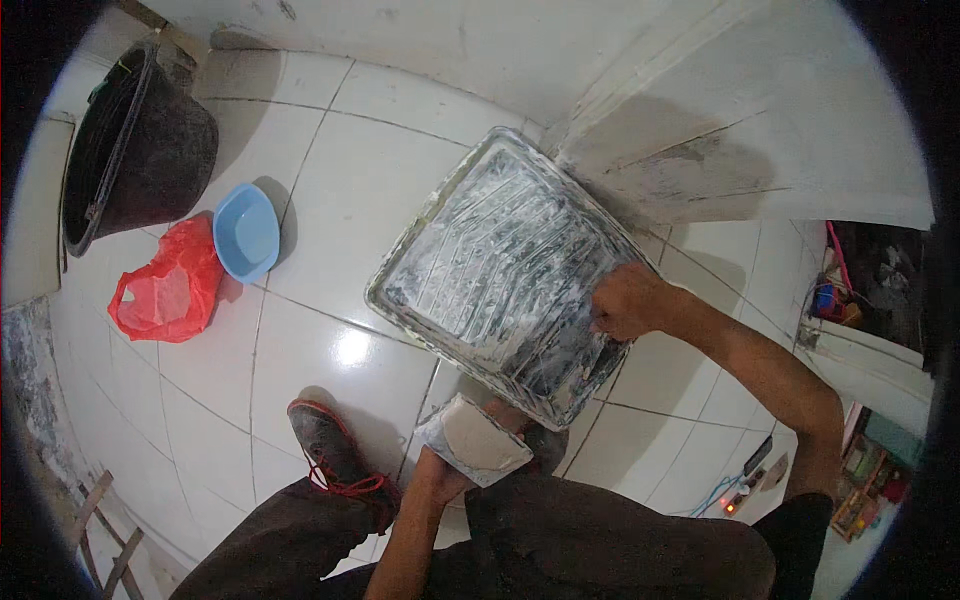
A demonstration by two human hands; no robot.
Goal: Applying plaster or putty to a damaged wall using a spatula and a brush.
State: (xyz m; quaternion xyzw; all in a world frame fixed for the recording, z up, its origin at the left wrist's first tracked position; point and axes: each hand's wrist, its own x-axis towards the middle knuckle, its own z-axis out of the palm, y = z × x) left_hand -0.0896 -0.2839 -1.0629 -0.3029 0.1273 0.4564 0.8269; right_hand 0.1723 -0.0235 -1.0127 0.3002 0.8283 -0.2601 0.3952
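The paint tray (500,265) sits in the middle of the frame, a rectangular metal tray coated with white plaster or paint, tilted up off the white tiled floor (330,190); its long axis runs diagonally, from the lower right near the person's body to the upper left corner pointing toward the wall; its far short end lies near the base of the white wall (700,90) at upper centre; the right hand (628,300) grips the tray's right rim, right of centre, fingers curled shut over the edge with the knuckles facing up, so the rim sits inside the closed fingers and the ribbed bed spreads away to the left of them; the left hand (440,475), lower centre, holds a flat plaster-smeared trowel (475,440) just below the tray's near corner; its fingers are wrapped beneath the blade and mostly hidden, so the grip reads as closed on it; a red-laced shoe (335,450) stands left of that hand; at the left a crumpled red plastic bag (170,285) lies touching a small light-blue oval basin (246,232); above them, upper left, stands a black bucket (140,150); small coloured packages (865,480) crowd the far right edge, too small to tell apart.
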